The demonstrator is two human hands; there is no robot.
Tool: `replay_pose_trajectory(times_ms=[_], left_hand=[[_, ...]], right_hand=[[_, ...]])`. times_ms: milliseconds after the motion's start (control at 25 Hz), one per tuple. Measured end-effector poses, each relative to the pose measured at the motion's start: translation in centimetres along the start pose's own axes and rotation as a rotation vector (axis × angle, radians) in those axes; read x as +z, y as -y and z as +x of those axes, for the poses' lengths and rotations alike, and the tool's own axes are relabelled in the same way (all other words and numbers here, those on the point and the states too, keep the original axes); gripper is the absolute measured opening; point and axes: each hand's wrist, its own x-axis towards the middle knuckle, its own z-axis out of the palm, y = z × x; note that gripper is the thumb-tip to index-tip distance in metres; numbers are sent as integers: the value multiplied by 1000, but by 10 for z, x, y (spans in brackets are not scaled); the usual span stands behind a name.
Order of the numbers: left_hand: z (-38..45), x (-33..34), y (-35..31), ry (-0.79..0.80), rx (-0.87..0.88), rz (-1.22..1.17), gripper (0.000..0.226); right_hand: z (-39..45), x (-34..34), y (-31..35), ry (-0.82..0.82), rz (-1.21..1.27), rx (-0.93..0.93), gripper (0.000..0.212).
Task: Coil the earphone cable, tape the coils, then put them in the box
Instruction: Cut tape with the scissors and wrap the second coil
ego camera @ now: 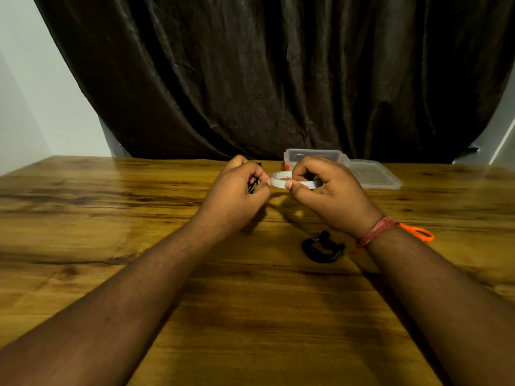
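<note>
My left hand [239, 188] is closed around a black coiled earphone cable [253, 186], mostly hidden in the fist, and its fingertips pinch the free end of the tape. My right hand [320, 190] holds a white tape roll [281, 181] just to the right of it, thumb pressed on the roll. Both hands hover above the wooden table [139, 246]. A second black earphone coil [322, 247] lies on the table under my right wrist. The clear plastic box [315, 156] stands open behind my right hand, its lid [374, 175] lying flat to the right.
Orange-handled scissors [418, 232] lie on the table, partly hidden by my right wrist, which wears a red thread band. A dark curtain [278, 79] hangs behind the table's far edge. White walls stand at the left and right.
</note>
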Motion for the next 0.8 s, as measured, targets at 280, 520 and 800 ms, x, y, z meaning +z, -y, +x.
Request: replay_pose_trajectory(times_ms=[280,520,800], left_hand=[[4,-2,8,-13,-61,-54,6],[0,6,8,52,-50,-157,14],[-1,6,5,-17,-60,-228,6]], right_hand=[[-1,-4,1,-46,121,68,14],[0,-6,1,-49,145,68,17],[-1,-5,0,-38,110,52,15]])
